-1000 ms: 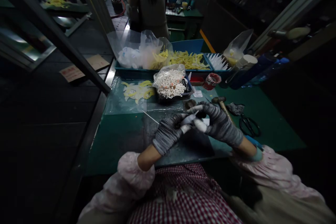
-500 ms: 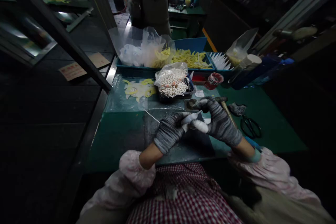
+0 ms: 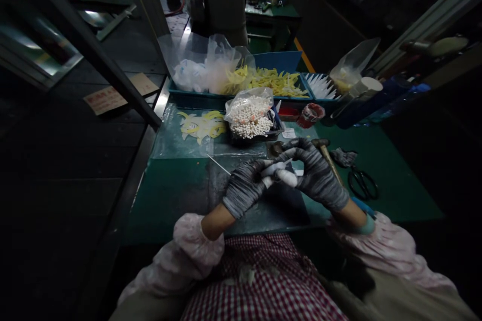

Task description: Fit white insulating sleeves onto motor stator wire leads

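Observation:
My left hand [image 3: 245, 188], in a grey striped glove with white fingertips, is closed on one end of a small pale, pointed piece [image 3: 277, 167]. My right hand [image 3: 318, 178], gloved the same way, pinches the piece from the other side, its forefinger arched over the top. The fingers partly hide the piece. A thin white stick [image 3: 218, 164] juts out to the left of my left hand; whether that hand grips it I cannot tell. Beyond the hands, a plastic bag of cotton swabs [image 3: 251, 118] rests on a small dark tray.
Yellow and white curved pieces [image 3: 201, 125] lie on clear plastic at the left. Behind stands a blue bin [image 3: 196, 100] with bags and yellow pieces, beside white pointed pieces [image 3: 320, 86]. A hammer [image 3: 331, 160], scissors [image 3: 362, 184] and a red cup [image 3: 311, 115] are at right. A person [image 3: 222, 5] stands beyond.
My right fingers have shifted slightly left over the pale piece, covering more of it. Both hands keep their hold. The whole view has moved a little.

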A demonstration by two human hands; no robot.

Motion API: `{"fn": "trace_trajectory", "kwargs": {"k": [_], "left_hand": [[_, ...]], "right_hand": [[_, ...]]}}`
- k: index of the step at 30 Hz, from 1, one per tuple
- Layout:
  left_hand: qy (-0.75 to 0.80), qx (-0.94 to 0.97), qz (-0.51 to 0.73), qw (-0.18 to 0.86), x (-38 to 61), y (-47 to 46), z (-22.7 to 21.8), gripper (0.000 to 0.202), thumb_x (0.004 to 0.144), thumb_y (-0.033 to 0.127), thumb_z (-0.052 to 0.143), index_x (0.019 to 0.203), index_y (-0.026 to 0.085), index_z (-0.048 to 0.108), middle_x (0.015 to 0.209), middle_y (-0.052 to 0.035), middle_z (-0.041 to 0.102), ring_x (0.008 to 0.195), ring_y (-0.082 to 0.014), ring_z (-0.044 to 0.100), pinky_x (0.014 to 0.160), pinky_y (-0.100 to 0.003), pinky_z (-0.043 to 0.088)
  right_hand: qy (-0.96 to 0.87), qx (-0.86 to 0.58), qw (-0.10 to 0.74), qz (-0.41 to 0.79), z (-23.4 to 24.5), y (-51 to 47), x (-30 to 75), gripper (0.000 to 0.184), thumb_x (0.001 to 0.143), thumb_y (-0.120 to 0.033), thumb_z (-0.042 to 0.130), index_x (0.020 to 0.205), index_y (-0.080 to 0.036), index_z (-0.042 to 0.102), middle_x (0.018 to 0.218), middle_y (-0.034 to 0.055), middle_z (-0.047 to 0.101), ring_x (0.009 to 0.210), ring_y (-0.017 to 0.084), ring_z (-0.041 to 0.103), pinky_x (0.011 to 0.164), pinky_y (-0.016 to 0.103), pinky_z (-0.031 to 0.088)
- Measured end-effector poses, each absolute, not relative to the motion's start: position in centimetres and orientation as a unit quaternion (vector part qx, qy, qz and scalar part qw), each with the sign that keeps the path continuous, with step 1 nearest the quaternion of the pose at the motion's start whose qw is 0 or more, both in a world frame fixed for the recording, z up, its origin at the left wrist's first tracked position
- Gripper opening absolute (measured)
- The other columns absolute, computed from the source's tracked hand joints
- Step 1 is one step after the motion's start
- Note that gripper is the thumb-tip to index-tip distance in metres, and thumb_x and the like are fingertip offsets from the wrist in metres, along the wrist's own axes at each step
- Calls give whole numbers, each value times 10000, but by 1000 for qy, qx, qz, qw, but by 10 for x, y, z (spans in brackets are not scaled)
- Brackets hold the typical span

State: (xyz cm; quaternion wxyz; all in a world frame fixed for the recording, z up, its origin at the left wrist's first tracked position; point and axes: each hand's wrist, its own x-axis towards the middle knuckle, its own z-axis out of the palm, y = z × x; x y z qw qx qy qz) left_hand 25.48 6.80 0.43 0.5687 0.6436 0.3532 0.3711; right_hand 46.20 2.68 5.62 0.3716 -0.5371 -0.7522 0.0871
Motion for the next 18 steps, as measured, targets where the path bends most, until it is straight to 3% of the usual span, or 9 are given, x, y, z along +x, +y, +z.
{"fn": "trace_trajectory", "kwargs": {"k": [4, 10, 15, 18], "left_hand": [[352, 650, 383, 554, 253, 69, 1, 301, 864, 151, 829, 1155, 229, 827, 1212, -60, 850, 1145, -308, 787, 1112, -498, 619], [327, 609, 419, 589, 257, 69, -8, 262, 863, 217, 847, 1125, 226, 833, 1178, -80, 864, 1099, -318, 809, 1098, -539, 638], [309, 608, 417, 601, 250, 69, -5, 221, 918, 252, 832, 1139, 247, 835, 1220, -67, 857, 1150, -320, 804, 1133, -543, 636], [321, 608, 405, 603, 244, 69, -4, 258, 874, 299, 913, 1117, 246, 841, 1179, -75, 862, 1127, -333, 803, 1115, -526, 652]], "right_hand": [[-759, -516, 378, 121, 55, 26, 460, 331, 967, -393, 763, 1270, -262, 736, 1262, 111, 728, 1172, 309, 729, 1011, 502, 647], [-746, -520, 408, 79, 52, 29, 455, 248, 894, -423, 880, 1027, -260, 749, 1123, 82, 737, 1058, 284, 731, 958, 478, 652], [-761, -485, 421, 94, 48, 29, 452, 173, 960, -338, 783, 1125, -289, 780, 1137, 75, 727, 1069, 264, 725, 939, 461, 647], [-774, -469, 409, 116, 47, 26, 451, 299, 967, -315, 743, 1265, -300, 743, 1209, 80, 727, 1122, 273, 727, 976, 475, 646]]}}
